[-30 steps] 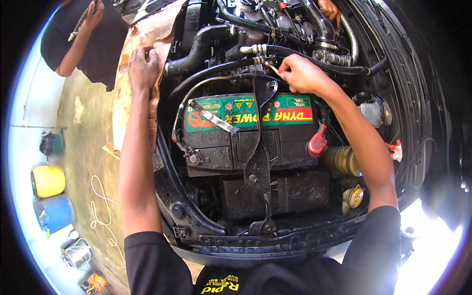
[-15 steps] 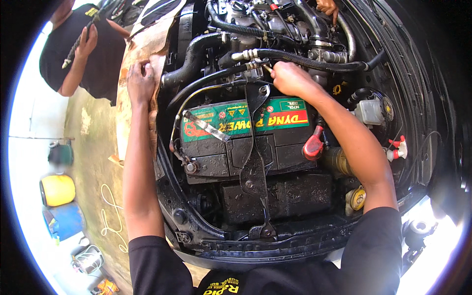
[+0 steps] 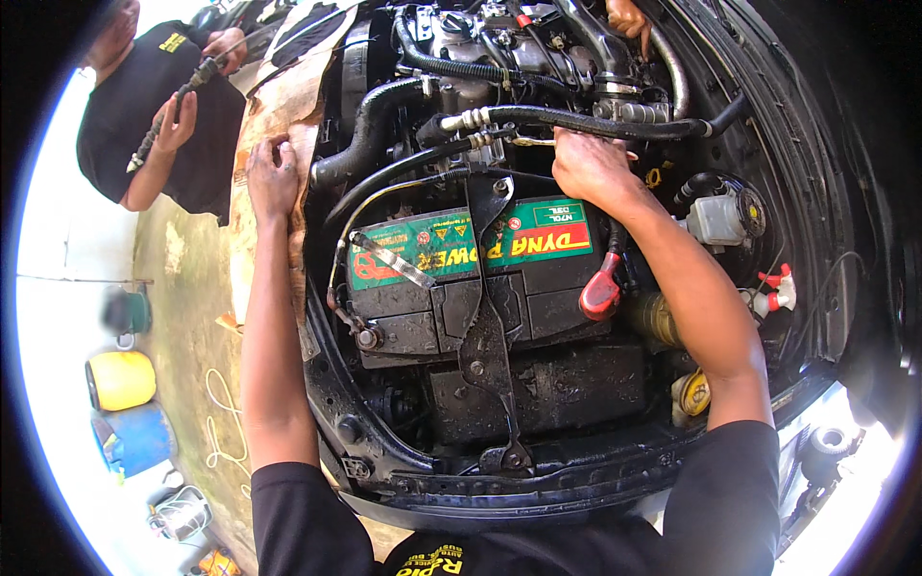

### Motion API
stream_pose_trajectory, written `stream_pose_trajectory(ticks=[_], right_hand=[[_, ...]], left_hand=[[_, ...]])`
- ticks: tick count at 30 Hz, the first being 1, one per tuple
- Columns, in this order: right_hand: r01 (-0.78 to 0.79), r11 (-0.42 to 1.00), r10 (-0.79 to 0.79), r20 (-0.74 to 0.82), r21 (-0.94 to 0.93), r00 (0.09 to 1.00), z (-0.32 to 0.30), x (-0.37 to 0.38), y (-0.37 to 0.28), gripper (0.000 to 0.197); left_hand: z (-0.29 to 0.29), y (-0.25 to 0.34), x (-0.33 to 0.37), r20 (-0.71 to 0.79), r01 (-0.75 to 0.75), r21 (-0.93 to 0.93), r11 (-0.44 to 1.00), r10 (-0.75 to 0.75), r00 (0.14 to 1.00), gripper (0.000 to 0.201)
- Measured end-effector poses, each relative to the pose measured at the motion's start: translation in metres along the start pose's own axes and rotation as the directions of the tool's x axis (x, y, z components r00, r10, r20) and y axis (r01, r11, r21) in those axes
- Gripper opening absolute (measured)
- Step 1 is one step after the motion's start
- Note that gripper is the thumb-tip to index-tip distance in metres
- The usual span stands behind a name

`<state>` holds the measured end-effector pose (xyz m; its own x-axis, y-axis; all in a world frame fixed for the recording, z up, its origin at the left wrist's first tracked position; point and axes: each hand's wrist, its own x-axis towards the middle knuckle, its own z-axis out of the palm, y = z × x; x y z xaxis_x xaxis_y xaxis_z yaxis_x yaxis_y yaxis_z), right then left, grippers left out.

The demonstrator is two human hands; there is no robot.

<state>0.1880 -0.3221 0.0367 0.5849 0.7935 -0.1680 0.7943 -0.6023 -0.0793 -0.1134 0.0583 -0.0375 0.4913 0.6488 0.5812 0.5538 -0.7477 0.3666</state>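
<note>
My right hand (image 3: pixel 594 168) is closed on a slim shiny metal tool that looks like a wrench (image 3: pixel 535 142). Its far end meets the fittings of the black hoses (image 3: pixel 477 140) behind the battery. On the brown cardboard (image 3: pixel 252 192) along the car's left edge rests my left hand (image 3: pixel 273 178), fingers partly bent, thumb apart, nothing seen in it. Between my forearms sits a car battery (image 3: pixel 461 288) with a green label. A black hold-down bracket (image 3: pixel 485 336) crosses over it. A short metallic strip (image 3: pixel 396 261) lies on the battery top.
A co-worker (image 3: pixel 168 115) at the upper left holds a dark hose (image 3: pixel 154 144). Another person's hand (image 3: pixel 629 19) reaches in at the top right. A red terminal cover (image 3: pixel 600 291) and a fluid reservoir (image 3: pixel 715 221) flank my right forearm. Yellow (image 3: pixel 123 378) and blue containers (image 3: pixel 136 440) stand left.
My right hand has shifted slightly right and down, and more of the tool's shaft shows. The co-worker has raised the other hand to the hose. My left hand stays on the cardboard.
</note>
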Motion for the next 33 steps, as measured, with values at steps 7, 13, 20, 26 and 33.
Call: stream_pose_trajectory(ticks=[7, 13, 20, 26, 33], right_hand=[[0.018, 0.999, -0.006, -0.349, 0.031, 0.937, 0.040, 0.036, 0.028, 0.042], [0.282, 0.955, -0.233, -0.362, 0.089, 0.902, 0.045, 0.082, 0.025, 0.035], [0.334, 0.938, -0.286, -0.338, 0.091, 0.897, 0.048, 0.096, 0.021, 0.031], [0.310, 0.943, -0.330, -0.446, -0.118, 0.832, 0.043, 0.107, 0.027, 0.032], [0.300, 0.953, -0.295, -0.357, -0.043, 0.886, 0.039, 0.110, 0.026, 0.026]], left_hand=[[-0.003, -0.003, 0.000, -0.021, -0.012, -0.007, 1.000, 0.012, 1.000, 0.028], [0.000, 0.003, 0.001, -0.020, 0.003, -0.012, 1.000, -0.003, 1.000, 0.027], [-0.005, -0.005, 0.000, -0.054, -0.030, -0.010, 0.999, 0.030, 0.998, 0.029], [-0.002, 0.003, 0.002, 0.002, 0.002, -0.002, 1.000, -0.002, 1.000, 0.030], [0.001, -0.008, 0.004, 0.003, -0.021, 0.057, 0.998, 0.021, 1.000, 0.029]])
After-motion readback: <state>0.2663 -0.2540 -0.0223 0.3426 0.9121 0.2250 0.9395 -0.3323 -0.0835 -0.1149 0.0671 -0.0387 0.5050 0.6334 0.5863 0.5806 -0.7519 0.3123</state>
